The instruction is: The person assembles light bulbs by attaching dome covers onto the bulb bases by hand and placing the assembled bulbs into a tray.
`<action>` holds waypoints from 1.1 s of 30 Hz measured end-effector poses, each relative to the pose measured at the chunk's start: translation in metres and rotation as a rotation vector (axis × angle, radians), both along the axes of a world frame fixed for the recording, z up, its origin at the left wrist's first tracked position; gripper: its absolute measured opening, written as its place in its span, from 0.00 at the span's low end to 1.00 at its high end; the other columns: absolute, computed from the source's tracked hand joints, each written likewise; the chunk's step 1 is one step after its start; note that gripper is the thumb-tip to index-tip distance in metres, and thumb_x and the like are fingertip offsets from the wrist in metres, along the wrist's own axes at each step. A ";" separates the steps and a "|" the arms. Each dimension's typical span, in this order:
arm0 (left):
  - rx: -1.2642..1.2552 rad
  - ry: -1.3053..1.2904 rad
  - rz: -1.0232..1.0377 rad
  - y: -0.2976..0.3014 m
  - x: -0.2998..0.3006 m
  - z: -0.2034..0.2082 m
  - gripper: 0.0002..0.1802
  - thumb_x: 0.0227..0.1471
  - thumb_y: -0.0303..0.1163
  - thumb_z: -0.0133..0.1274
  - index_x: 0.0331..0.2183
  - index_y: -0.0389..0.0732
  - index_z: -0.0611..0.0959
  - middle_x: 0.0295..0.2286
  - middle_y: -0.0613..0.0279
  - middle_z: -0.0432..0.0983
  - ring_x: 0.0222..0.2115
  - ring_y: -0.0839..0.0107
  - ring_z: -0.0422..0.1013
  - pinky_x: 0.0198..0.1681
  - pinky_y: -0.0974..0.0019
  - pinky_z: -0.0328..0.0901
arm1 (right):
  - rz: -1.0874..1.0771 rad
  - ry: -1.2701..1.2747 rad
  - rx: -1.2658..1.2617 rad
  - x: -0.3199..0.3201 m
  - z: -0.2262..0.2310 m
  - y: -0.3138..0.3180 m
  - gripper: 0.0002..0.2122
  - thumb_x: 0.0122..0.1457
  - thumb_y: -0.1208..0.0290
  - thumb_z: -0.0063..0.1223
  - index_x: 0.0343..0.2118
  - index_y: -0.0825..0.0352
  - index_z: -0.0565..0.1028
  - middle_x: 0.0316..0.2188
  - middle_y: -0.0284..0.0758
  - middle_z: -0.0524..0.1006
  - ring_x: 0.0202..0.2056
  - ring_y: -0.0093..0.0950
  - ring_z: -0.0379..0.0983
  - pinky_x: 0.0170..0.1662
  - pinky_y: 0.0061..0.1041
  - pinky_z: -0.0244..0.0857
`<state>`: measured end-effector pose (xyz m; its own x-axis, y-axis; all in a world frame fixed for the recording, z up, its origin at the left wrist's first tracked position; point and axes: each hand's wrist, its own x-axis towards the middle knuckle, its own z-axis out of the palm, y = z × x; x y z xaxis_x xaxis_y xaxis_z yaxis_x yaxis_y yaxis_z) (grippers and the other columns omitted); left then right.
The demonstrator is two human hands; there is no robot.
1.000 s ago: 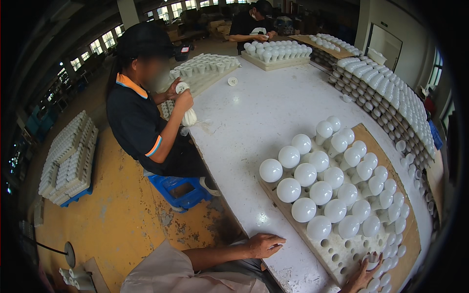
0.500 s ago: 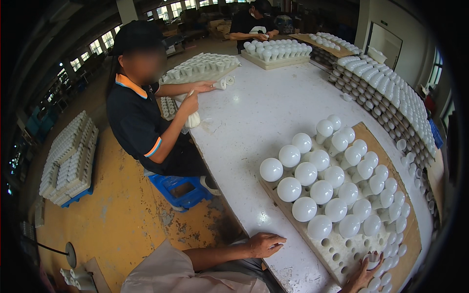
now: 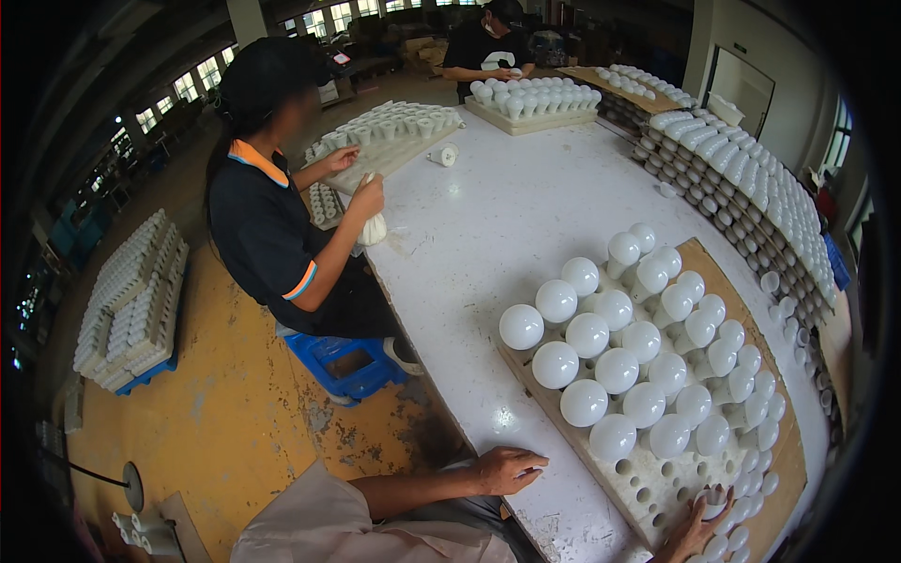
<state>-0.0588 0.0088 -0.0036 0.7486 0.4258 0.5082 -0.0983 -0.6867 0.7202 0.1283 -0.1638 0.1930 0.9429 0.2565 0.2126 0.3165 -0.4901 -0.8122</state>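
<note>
My left hand (image 3: 510,469) rests at the near edge of the white table, fingers bent together, with nothing visible in them. My right hand (image 3: 693,533) is wrapped round a white bulb cover (image 3: 712,505) whose open rim faces up. It is at the near right corner of a pale tray with holes (image 3: 648,490). Rows of white light bulbs (image 3: 612,437) stand upright in the tray, domes up. Empty holes show in the tray's near end. More loose white bulb covers (image 3: 738,511) lie just right of my right hand.
Brown cardboard (image 3: 793,460) lies under the tray's right side. Stacked trays of white covers (image 3: 741,169) line the right edge. A co-worker (image 3: 272,206) sits on a blue stool (image 3: 349,368) at the left, holding a white pouch (image 3: 374,231); another person (image 3: 488,47) works at the far end.
The seated co-worker has let go of a white bulb part, now lying on the table, and drawn that hand back toward the far tray. My hands have barely moved.
</note>
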 end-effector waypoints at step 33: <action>0.021 -0.102 0.091 -0.005 -0.001 -0.004 0.06 0.46 0.25 0.54 0.30 0.37 0.76 0.22 0.56 0.74 0.23 0.58 0.73 0.27 0.60 0.68 | 0.227 -0.217 -0.083 -0.027 0.033 0.055 0.24 0.57 0.57 0.45 0.56 0.61 0.63 0.46 0.44 0.71 0.39 0.40 0.71 0.42 0.36 0.66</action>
